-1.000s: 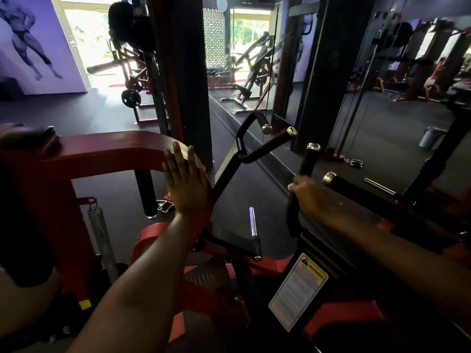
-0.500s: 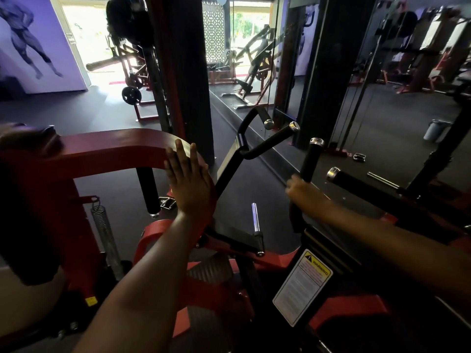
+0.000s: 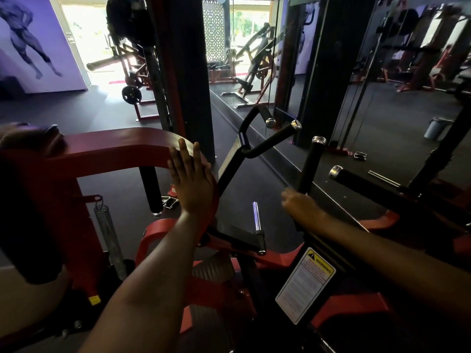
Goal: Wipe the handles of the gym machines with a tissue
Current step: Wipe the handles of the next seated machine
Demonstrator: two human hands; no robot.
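The left hand (image 3: 192,184) lies flat, fingers straight and together, palm pressed against the curved red-painted steel frame arm (image 3: 114,151) of the gym machine, at the bend where that arm turns downward. It grips nothing.

The right hand (image 3: 299,203) is at the lower end of the upright black foam-covered handle with a chrome end cap (image 3: 309,166). The hand is blurred; its fingers appear to sit against the base of this handle, but whether they curl round it cannot be determined. A tissue cannot be made out in either hand.

A second black foam-covered handle with a chrome cap (image 3: 356,178) runs horizontally to the right of the upright one, apart from the right hand. A black bent handlebar with two chrome-tipped ends (image 3: 270,138) rises between the two hands, touched by neither.

A short black post with a chrome tip (image 3: 151,189) hangs beneath the red frame arm, left of the left hand. A coiled steel spring (image 3: 108,233) stands at the lower left. A small chrome peg (image 3: 256,216) projects upward between the forearms. A white warning label with a yellow header (image 3: 304,284) is fixed to the machine below the right forearm. A wall mirror (image 3: 407,85) stands beyond the machine.
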